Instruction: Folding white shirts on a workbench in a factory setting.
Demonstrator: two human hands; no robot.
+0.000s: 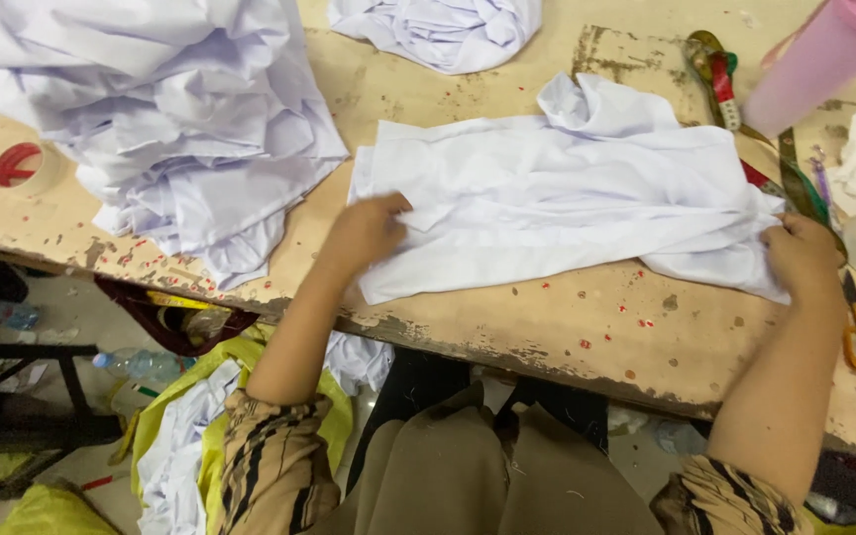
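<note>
A white garment [557, 193] lies spread across the worn wooden table [587, 327], partly folded, with a crumpled collar end at the top. My left hand [367, 230] presses on the garment's left edge, fingers curled over the cloth. My right hand [801, 253] grips the garment's right end, with the fabric bunched under the fingers.
A tall pile of white garments [170, 109] fills the left of the table. Another crumpled white garment [438, 30] lies at the far edge. A measuring tape [720, 74], a pink bottle [824, 59], tape rolls [22, 166] and small snips [854, 332] lie around. White cloth in a yellow bag [185, 436] sits below the table.
</note>
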